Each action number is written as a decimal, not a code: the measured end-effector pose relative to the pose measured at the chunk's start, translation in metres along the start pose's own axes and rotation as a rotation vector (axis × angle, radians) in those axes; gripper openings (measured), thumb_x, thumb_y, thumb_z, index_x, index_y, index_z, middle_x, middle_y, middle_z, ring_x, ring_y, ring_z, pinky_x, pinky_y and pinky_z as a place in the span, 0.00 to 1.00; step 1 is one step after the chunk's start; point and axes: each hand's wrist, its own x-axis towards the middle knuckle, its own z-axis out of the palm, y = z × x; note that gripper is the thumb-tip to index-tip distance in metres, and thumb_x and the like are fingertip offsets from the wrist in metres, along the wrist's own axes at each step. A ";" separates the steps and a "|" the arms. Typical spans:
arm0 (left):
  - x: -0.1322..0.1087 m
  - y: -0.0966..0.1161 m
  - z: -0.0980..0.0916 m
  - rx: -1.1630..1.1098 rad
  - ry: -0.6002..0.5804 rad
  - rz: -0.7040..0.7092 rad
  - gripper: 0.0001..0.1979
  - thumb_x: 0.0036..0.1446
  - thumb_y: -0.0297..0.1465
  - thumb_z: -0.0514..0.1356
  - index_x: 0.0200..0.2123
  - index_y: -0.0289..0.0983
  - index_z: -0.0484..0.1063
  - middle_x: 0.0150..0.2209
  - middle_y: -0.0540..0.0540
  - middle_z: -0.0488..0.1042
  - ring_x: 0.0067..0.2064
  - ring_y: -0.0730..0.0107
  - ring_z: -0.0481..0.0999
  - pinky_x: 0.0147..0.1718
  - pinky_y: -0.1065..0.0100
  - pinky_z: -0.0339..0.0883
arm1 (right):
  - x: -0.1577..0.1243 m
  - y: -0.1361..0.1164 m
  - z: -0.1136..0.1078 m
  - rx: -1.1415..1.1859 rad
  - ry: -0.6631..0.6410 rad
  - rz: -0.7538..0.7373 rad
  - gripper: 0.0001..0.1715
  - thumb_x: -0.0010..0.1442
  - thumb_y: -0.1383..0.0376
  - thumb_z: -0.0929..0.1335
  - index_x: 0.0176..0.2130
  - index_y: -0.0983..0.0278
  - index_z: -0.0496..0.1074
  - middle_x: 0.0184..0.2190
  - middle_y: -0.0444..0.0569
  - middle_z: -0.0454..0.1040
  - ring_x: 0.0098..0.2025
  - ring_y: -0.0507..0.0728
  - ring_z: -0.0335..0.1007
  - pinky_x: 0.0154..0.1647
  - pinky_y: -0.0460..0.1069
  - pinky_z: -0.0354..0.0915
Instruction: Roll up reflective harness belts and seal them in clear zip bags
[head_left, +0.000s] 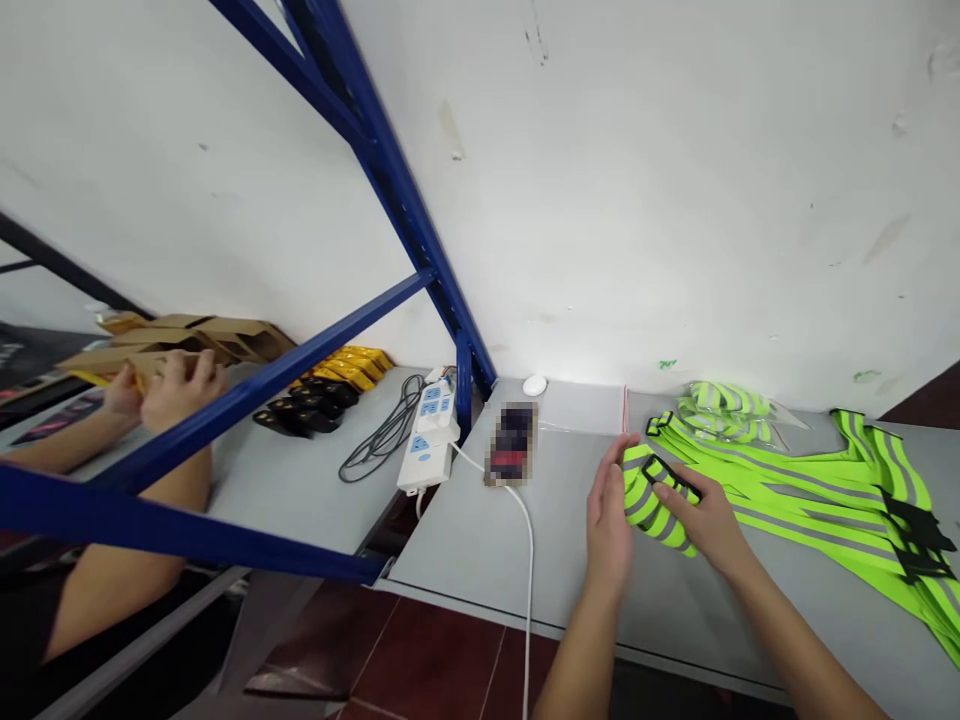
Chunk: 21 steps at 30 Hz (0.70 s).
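Note:
A folded bundle of neon yellow-green strap with grey reflective stripes (660, 518) is between my two hands, above the grey table. My left hand (609, 505) presses against the bundle's left side, its fingers close together and pointing up. On the right side, my right hand (697, 510) grips the bundle near a black buckle (656, 472), thumb on top. Long straps of the same kind (810, 490) lie spread to the right, with black buckles at their ends. Behind them, several folded straps in clear plastic bags (724, 408) rest by the wall.
A phone (512, 445), a white cable (531, 560) and a round white object (534, 386) are on the table (465, 560). Left are a power strip (429, 440) and blue rack frame (397, 190). Beyond it, another person's hands (176, 390) handle brown packaging near black and yellow packets (352, 367).

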 end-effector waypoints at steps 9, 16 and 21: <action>-0.017 -0.036 0.009 -0.234 0.025 -0.133 0.25 0.62 0.47 0.55 0.59 0.44 0.67 0.61 0.45 0.68 0.63 0.57 0.64 0.58 0.59 0.62 | -0.003 0.004 -0.014 -0.024 0.069 0.047 0.24 0.50 0.50 0.71 0.41 0.62 0.78 0.41 0.51 0.80 0.44 0.64 0.75 0.45 0.55 0.70; 0.090 -0.028 -0.012 0.779 0.037 -0.027 0.21 0.64 0.43 0.47 0.48 0.37 0.70 0.48 0.40 0.76 0.46 0.61 0.76 0.46 0.61 0.67 | -0.017 0.010 -0.039 -0.190 0.297 -0.001 0.24 0.48 0.48 0.71 0.37 0.62 0.77 0.35 0.49 0.80 0.39 0.62 0.74 0.40 0.51 0.69; 0.140 -0.045 -0.011 1.146 0.235 0.021 0.11 0.52 0.33 0.61 0.39 0.37 0.70 0.48 0.37 0.73 0.57 0.50 0.65 0.54 0.56 0.56 | -0.024 0.043 -0.060 -0.215 0.351 0.022 0.25 0.47 0.46 0.71 0.36 0.62 0.77 0.36 0.49 0.80 0.40 0.63 0.75 0.40 0.51 0.68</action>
